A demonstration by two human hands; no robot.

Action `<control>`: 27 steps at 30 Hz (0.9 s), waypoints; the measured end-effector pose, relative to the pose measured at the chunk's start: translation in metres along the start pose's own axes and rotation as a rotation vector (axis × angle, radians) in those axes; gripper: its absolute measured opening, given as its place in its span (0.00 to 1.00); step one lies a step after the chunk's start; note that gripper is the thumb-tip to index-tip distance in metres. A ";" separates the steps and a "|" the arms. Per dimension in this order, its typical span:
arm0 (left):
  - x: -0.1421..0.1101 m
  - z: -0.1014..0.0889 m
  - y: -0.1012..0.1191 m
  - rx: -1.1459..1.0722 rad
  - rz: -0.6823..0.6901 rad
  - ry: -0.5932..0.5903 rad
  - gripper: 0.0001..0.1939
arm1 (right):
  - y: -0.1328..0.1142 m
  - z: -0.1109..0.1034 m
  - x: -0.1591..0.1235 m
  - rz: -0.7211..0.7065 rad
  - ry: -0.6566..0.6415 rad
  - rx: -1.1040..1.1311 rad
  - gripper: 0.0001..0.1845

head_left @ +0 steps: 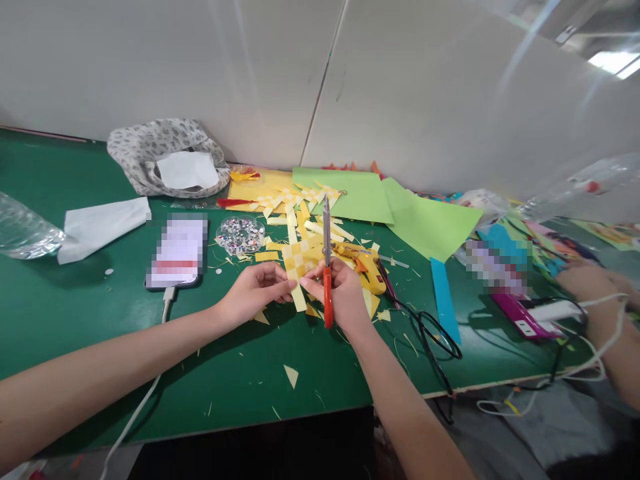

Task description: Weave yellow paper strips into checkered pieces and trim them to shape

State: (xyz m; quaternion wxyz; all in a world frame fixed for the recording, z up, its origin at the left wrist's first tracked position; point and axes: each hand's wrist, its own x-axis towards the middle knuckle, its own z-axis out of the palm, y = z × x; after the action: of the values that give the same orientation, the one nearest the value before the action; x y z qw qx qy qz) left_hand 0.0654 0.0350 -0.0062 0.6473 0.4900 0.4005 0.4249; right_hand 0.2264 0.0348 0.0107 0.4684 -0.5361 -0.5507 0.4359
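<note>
Got my left hand [256,291] pinching the checkered yellow paper weave [299,262] above scraps on the green table [210,380]. My right hand [346,295] grips red-handled scissors [328,297], blades pointing away, fingertips at the weave's edge. Yellow glue gun [371,273] sits just right.

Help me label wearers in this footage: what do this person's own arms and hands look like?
The left hand and right hand are human and ungloved; no ring or watch shows. The left forearm and right forearm have no visible sleeve. The white cable passes under the left forearm and isn't worn.
</note>
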 end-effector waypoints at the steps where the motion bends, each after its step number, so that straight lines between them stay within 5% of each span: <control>1: 0.000 0.000 0.000 0.004 -0.001 0.001 0.10 | 0.001 -0.001 0.000 -0.004 0.011 0.012 0.20; 7: -0.001 0.000 0.002 -0.021 0.009 0.078 0.11 | 0.002 -0.009 -0.001 -0.001 0.132 0.032 0.19; 13: -0.001 -0.003 0.002 -0.081 0.080 0.199 0.10 | 0.003 -0.008 -0.005 0.049 0.026 0.011 0.19; 20: 0.001 -0.005 -0.001 -0.162 0.070 0.187 0.10 | -0.001 0.000 -0.013 0.038 -0.001 -0.209 0.17; 27: 0.001 -0.006 -0.001 -0.196 0.067 0.179 0.09 | 0.003 -0.001 -0.013 0.012 0.021 -0.123 0.17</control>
State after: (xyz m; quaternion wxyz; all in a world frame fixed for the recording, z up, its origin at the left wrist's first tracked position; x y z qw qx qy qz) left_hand 0.0604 0.0377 -0.0082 0.6392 0.3977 0.3967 0.5251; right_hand 0.2275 0.0223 0.0076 0.4378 -0.5715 -0.5683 0.3985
